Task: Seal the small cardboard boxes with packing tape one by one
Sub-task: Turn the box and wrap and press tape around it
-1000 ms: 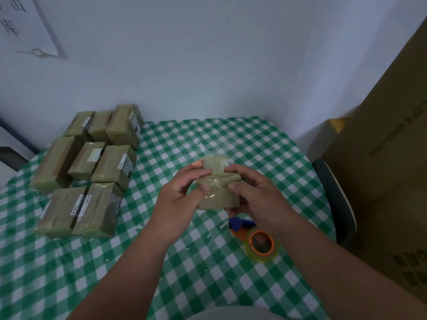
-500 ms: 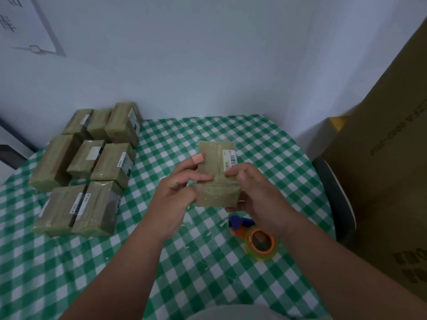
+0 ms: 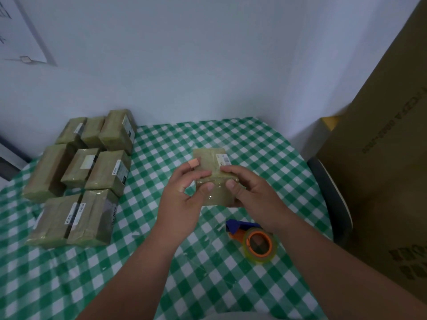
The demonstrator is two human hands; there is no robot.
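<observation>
1. The left hand (image 3: 182, 195) and right hand (image 3: 248, 192) are both gripping one small cardboard box (image 3: 213, 176) above the counter (image 3: 208, 285).
2. Thumbs are pressing its clear tape flat, probably to make it stick.
3. The tape dispenser (image 3: 254, 240) is lying nearby.

dim bluish light, soft focus, wide-angle edge distortion.

- The small box (image 3: 211, 167) has tipped up, its barcode label face now showing.
- Both thumbs now press the near taped face, the left hand (image 3: 182, 192) and right hand (image 3: 250, 191) lower on it.
</observation>
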